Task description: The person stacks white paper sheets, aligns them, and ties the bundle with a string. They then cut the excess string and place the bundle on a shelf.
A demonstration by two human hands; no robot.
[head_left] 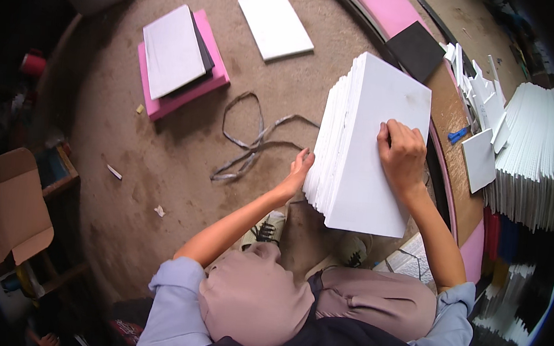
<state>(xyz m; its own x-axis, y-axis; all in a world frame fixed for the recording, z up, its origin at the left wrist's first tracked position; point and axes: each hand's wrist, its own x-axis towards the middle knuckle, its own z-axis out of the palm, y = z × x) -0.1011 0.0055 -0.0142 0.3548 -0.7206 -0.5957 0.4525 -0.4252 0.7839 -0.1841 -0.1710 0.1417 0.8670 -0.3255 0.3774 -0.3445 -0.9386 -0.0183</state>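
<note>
Our right hand rests on the top face of the stack; its fingers are curled into a loose fist, and we see nothing held inside. Our left hand has its fingers extended and lies along the left side of the stack, supporting it but not gripping around it. The stack stands between our hands, in front of our knees; what carries it from below is hidden.

The left side is uneven, with some sheets sticking out. In our judgement, if the right hand pushes sideways, or the left gives way, the sheets could slide over one another and fan out. A hard knuckle could also dent the top sheet, which already has a faint mark near its far corner.

Farther out, the strap lies in loops on the floor and goes behind the stack, so it could catch a shoe.
</note>
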